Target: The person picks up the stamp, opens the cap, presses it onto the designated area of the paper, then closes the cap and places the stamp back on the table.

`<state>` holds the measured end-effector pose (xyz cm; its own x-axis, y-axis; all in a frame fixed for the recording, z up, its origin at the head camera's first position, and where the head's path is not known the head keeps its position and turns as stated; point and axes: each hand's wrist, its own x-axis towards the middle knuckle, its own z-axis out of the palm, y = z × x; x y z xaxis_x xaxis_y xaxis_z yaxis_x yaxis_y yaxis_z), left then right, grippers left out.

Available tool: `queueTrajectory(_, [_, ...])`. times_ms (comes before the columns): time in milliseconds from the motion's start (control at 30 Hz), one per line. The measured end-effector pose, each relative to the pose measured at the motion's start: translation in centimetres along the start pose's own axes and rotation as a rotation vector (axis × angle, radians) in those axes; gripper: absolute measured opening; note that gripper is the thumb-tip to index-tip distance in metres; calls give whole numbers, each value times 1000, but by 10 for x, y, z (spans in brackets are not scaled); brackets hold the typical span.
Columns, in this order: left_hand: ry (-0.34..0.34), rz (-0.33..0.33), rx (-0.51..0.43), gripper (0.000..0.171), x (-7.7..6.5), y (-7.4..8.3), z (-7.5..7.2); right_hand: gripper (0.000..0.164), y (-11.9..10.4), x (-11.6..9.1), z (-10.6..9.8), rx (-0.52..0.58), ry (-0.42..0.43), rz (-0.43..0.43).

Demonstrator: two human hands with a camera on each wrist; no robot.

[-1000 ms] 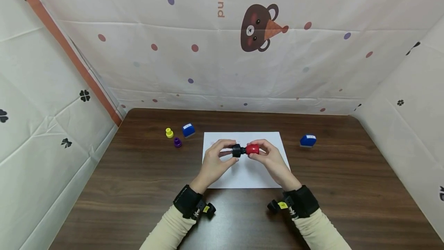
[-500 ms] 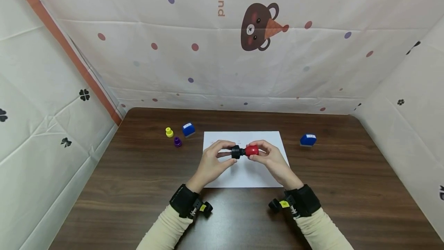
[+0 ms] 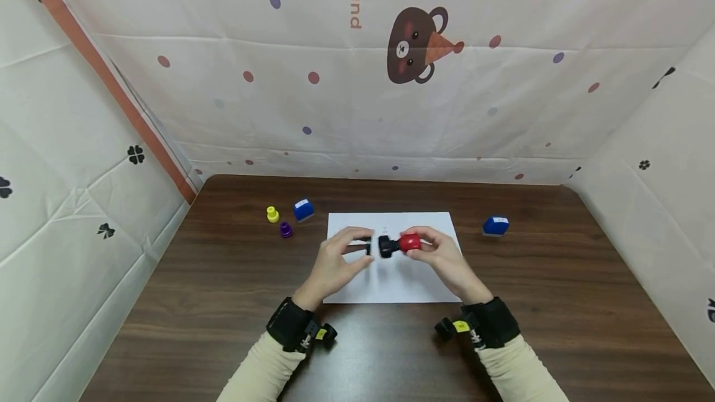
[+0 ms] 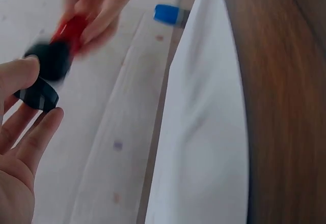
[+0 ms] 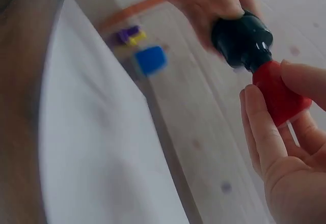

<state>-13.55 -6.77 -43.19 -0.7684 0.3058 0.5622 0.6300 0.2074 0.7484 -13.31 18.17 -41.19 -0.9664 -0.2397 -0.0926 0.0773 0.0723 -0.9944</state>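
Over the white paper, my right hand [image 3: 447, 265] pinches the red knob handle of a stamp [image 3: 410, 242], its black base pointing left. My left hand [image 3: 331, 265] holds a thin black cap [image 3: 368, 247] by its rim between thumb and fingers. A narrow gap separates cap and stamp in the head view. In the left wrist view the round cap [image 4: 39, 95] sits just below the blurred black end of the stamp [image 4: 53, 58]. Thumb and fingertips close round the red handle [image 5: 277, 94] in the right wrist view. The stamp's face is hidden there.
White paper [image 3: 402, 287] with faint small marks near its top lies on the brown table [image 3: 223, 303]. To its left stand a yellow knob-shaped piece [image 3: 272, 214], a purple one [image 3: 286, 229] and a blue block [image 3: 303, 208]. Another blue block [image 3: 496, 225] stands right.
The black cap has come off the stamp's black end. My left hand has moved left with the cap, and my right hand slightly right with the stamp.
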Motion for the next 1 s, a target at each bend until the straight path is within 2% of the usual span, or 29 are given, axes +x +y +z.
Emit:
queueTrajectory(133, [90, -42, 56, 46, -9, -9, -31, 40, 2, -7, -30, 24, 89, -37])
queueTrajectory(233, [102, -85, 122, 45, -14, -16, -49, 42, 4, -11, -45, 26, 118, -47])
queueTrajectory(300, [93, -96, 139, 45, -16, -17, -54, 44, 4, -11, -50, 33, 124, -42])
queueTrajectory(400, [79, -106, 124, 46, -16, -17, -54, 45, 6, -10, -51, 28, 129, -29])
queueTrajectory(567, [96, -131, 122, 47, -15, -14, -49, 49, 7, -5, -50, -64, 172, 21])
queueTrajectory(833, [120, -154, 149, 44, -9, 18, -46, 55, 4, 3, -50, -229, 197, 51])
queueTrajectory(1000, [134, -176, 158, 44, -10, 23, -44, 53, 4, 10, -52, -279, 184, 53])
